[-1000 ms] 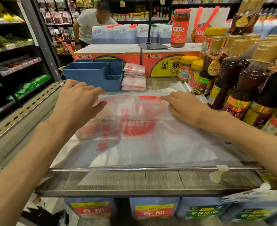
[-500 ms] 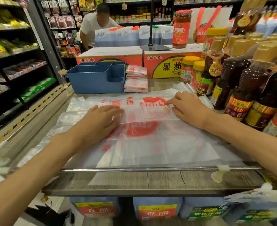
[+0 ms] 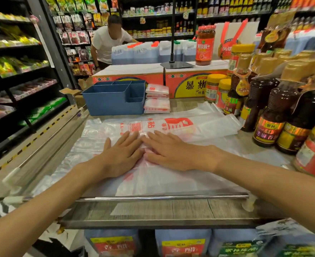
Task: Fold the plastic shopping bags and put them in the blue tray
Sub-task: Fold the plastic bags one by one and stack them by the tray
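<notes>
Both hands lay flat with fingers straight, the left hand [image 3: 122, 153] and right hand [image 3: 168, 152] side by side at frame centre, fingertips nearly meeting, pressing the plastic bag [image 3: 171, 127]. The bag's long axis ran left to right beneath them, reaching toward the sauce bottles [image 3: 269, 115] at right. The blue tray [image 3: 106, 104] stood beyond in the upper left, nearer the left hand, folded bags [image 3: 157, 99] stacked just beside it.
</notes>
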